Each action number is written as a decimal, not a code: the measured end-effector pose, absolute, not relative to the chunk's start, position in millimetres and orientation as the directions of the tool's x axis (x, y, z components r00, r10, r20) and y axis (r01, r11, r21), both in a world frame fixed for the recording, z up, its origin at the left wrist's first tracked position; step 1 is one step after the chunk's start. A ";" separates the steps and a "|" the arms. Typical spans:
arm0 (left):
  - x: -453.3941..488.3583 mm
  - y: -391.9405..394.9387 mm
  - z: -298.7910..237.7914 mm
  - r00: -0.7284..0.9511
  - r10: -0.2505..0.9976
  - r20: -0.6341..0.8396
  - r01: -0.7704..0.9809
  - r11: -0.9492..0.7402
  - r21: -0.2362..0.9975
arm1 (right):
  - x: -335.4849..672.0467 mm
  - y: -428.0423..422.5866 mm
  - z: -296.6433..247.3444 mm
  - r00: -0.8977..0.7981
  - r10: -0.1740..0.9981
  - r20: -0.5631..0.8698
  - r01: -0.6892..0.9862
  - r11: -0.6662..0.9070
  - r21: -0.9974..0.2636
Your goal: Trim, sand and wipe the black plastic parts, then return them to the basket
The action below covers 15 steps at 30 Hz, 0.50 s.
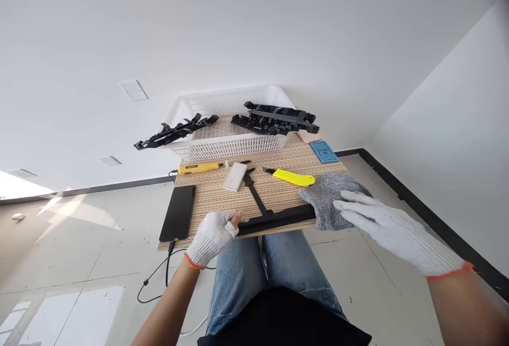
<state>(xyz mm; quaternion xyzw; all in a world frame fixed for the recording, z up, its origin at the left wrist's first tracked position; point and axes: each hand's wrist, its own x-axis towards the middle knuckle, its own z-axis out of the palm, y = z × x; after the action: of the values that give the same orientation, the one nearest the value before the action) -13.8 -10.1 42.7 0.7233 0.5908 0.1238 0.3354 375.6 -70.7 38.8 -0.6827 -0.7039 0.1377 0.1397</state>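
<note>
- Strip (pixel 274 220), long and black, lies in the head view along the near edge of the wooden table (pixel 286 196), between the two hands.
- Left hand (pixel 214 234), white-gloved, is closed around the strip's left end, its bare thumb on top.
- Right hand (pixel 377 227), also gloved, has its fingers stretched out flat on a gray cloth (pixel 332 192); the cloth covers the strip's other end.
- A black phone (pixel 177 213) with a cable lies just left of the left hand.
- Beyond the strip, between the hands, are a black caliper (pixel 256 196), a pale block (pixel 235 176) and a yellow cutter (pixel 293 177), the cutter nearer the right hand.
- A yellow-handled tool (pixel 201 168) lies farther out, ahead of the left hand.
- Beyond both hands, a white basket (pixel 238 148) holds black plastic parts (pixel 278 118).
- A blue card (pixel 324 151) lies past the cloth, ahead of the right hand.
</note>
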 end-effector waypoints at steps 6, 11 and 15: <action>-9.5 12.9 28.9 0.099 0.993 -0.062 0.829 -0.047 0.558 | 389.8 -50.5 8.2 -0.069 0.952 0.299 0.909 0.183 -0.374; -9.6 18.1 29.3 0.132 0.987 -0.087 0.838 -0.065 0.541 | 389.2 -21.2 18.4 -0.140 0.975 0.172 0.878 0.203 -0.433; -11.5 20.3 30.6 0.130 0.988 -0.082 0.843 -0.066 0.534 | 373.3 -2.0 31.1 -0.246 0.955 0.165 0.847 0.295 -0.443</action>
<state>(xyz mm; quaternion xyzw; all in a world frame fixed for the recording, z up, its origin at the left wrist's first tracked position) -11.5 20.3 30.6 0.7138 0.6413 0.1541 0.2356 373.3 -2.0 31.1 -0.5789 -0.7782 0.1323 0.2046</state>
